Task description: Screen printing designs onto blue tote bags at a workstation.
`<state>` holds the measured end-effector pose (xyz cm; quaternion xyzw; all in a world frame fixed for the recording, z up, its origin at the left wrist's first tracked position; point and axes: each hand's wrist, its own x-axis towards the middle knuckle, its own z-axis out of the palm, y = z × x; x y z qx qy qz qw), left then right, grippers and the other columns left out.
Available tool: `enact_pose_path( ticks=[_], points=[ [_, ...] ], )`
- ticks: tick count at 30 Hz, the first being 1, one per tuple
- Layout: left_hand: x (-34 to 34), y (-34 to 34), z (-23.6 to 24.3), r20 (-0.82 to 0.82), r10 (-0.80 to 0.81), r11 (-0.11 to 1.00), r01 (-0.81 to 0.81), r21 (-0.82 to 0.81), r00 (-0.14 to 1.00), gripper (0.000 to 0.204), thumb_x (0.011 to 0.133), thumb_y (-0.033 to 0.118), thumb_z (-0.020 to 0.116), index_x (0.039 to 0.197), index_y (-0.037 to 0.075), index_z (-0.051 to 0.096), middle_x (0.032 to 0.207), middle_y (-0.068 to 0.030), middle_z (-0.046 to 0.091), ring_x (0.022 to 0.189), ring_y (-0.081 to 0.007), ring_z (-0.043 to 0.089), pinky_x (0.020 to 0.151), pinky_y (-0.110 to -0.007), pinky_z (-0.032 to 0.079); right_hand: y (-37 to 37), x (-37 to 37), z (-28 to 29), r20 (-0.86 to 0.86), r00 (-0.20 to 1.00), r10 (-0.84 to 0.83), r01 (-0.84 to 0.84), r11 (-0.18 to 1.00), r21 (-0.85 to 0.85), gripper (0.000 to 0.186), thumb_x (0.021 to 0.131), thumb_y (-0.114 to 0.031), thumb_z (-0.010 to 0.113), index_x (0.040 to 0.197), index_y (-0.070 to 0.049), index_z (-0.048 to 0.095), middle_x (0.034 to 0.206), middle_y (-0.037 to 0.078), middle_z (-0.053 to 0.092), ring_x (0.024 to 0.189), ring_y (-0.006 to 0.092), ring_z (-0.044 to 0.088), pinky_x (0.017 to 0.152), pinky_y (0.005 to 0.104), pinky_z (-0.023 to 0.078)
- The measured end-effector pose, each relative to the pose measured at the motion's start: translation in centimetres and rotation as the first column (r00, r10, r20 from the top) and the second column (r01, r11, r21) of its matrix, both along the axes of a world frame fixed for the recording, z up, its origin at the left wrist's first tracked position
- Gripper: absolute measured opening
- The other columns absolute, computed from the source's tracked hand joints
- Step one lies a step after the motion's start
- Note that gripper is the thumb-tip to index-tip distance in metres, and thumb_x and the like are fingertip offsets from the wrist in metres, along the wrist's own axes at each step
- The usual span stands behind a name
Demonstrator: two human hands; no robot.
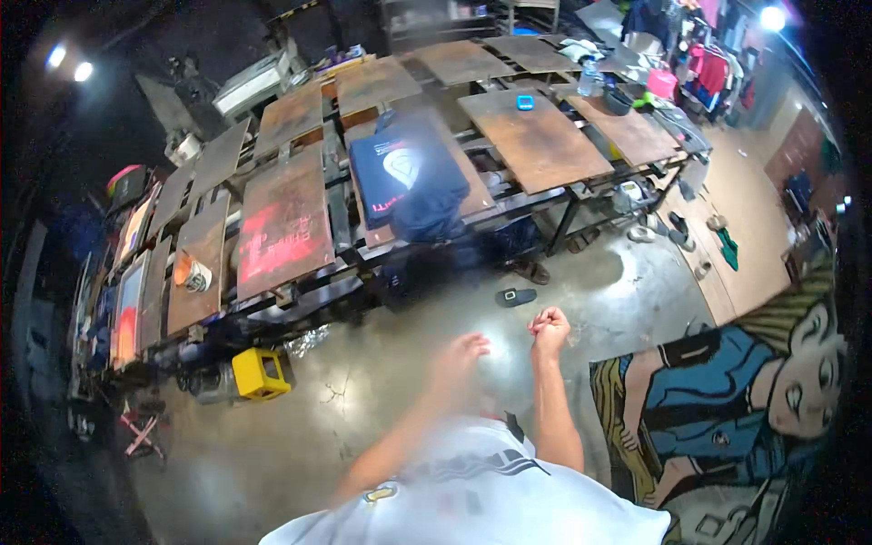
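My right hand [549, 331] is raised in front of me above the concrete floor, its fingers curled closed; whether anything is inside is hidden. My left hand [465, 352] is smeared by motion to its left, the two apart. Beyond them a long rack carries rows of wooden boards [534, 141]. A dark navy T-shirt [381, 173] with a white print lies on one board, bunched at its front end. Another board [281, 227] is stained red, and a tin can [195, 277] stands on the board to its left. My white top fills the lower edge.
A yellow stool [261, 372] stands left under the rack, near a pink folding stand [141, 434]. A black slide sandal [516, 296] lies on the floor ahead. A painted panel [690, 391] lies at lower right. Wooden platform [745, 254], shoes and hanging garments [704, 73] are on the right.
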<state>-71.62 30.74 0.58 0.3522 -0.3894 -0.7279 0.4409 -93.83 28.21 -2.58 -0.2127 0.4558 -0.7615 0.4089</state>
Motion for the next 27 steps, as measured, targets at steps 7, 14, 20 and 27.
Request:
enact_pose_path(
  ticks=[7, 14, 20, 27],
  points=[
    [5.0, -6.6, -0.8, 0.542, 0.559, 0.828, -0.392, -0.401, 0.628, 0.038, 0.071, -0.020, 0.042, 0.085, 0.005, 0.067, 0.080, 0.0006, 0.063, 0.072, -0.0083, 0.059, 0.065, -0.025, 0.051, -5.7, 0.7, -2.3, -0.032, 0.961, 0.276, -0.240, 0.882, 0.405, 0.037, 0.080, 0.011, 0.048, 0.108, -0.002, 0.067, 0.082, 0.006, 0.068, 0.071, 0.0147, 0.064, 0.066, 0.0285, 0.052],
    [11.7, -17.7, -1.7, 0.304, 0.715, 0.693, -0.583, -0.424, 0.629, 0.037, 0.076, -0.018, 0.041, 0.091, 0.003, 0.067, 0.071, 0.0004, 0.061, 0.067, -0.0068, 0.055, 0.067, -0.023, 0.045, -14.4, 1.0, -2.5, 0.028, 0.936, 0.350, -0.336, 0.870, 0.362, 0.036, 0.099, -0.032, 0.057, 0.099, 0.001, 0.072, 0.115, 0.018, 0.071, 0.101, 0.0265, 0.067, 0.090, 0.0400, 0.051],
    [14.1, -31.3, 0.3, 0.096, 0.738, 0.629, -0.628, -0.458, 0.668, 0.022, 0.094, -0.001, 0.061, 0.115, -0.001, 0.066, 0.116, -0.0077, 0.062, 0.091, -0.0095, 0.058, 0.085, -0.025, 0.048, -24.5, -1.5, 0.3, -0.135, 0.991, -0.007, 0.059, 0.922, 0.382, 0.042, 0.097, -0.022, 0.054, 0.127, 0.003, 0.067, 0.102, 0.025, 0.070, 0.085, 0.0230, 0.066, 0.086, 0.0388, 0.051],
    [14.6, -41.7, 2.4, -0.023, 0.733, 0.667, -0.726, -0.166, 0.679, 0.032, 0.096, 0.007, 0.047, 0.121, -0.004, 0.064, 0.117, -0.0083, 0.069, 0.071, -0.0041, 0.055, 0.052, -0.021, 0.044, -32.8, 0.2, 2.1, 0.008, 0.982, -0.189, 0.162, 0.861, 0.482, 0.052, 0.100, -0.035, 0.055, 0.134, 0.004, 0.062, 0.090, 0.015, 0.075, 0.092, 0.0233, 0.068, 0.096, 0.0417, 0.049]
  ],
)
